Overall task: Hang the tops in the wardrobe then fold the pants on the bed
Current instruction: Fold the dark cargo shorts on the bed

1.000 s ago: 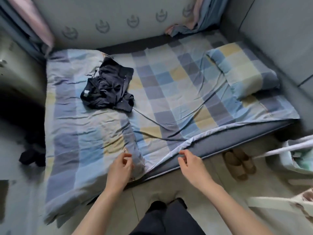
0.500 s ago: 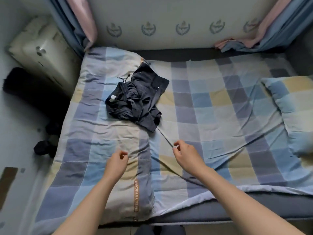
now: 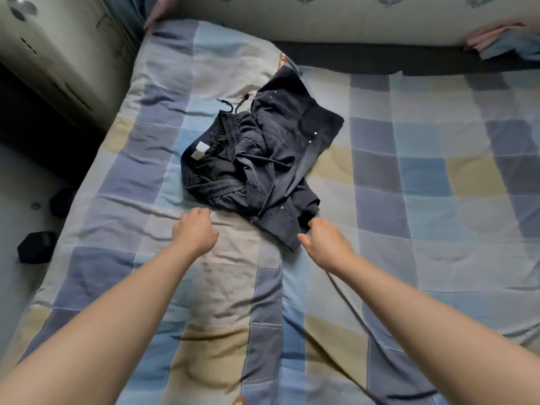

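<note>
- Dark navy pants [image 3: 257, 159], crumpled in a soft heap on the bed [image 3: 409, 217], elastic ribbed waistband and white label turned up, thin drawstring trailing toward the headboard.
- Checked quilt [image 3: 122, 276] in blue, grey and pale yellow squares, wrinkled, covering the mattress.
- Left hand [image 3: 194, 230] just beside the near edge of the pants, fingers curled loosely, holding nothing.
- Right hand [image 3: 324, 239] at the near hem of the pants, fingers bent; whether pinching the cloth, cannot tell.
- Pale padded headboard [image 3: 350, 21] behind; cream cabinet [image 3: 58, 54] at left.
</note>
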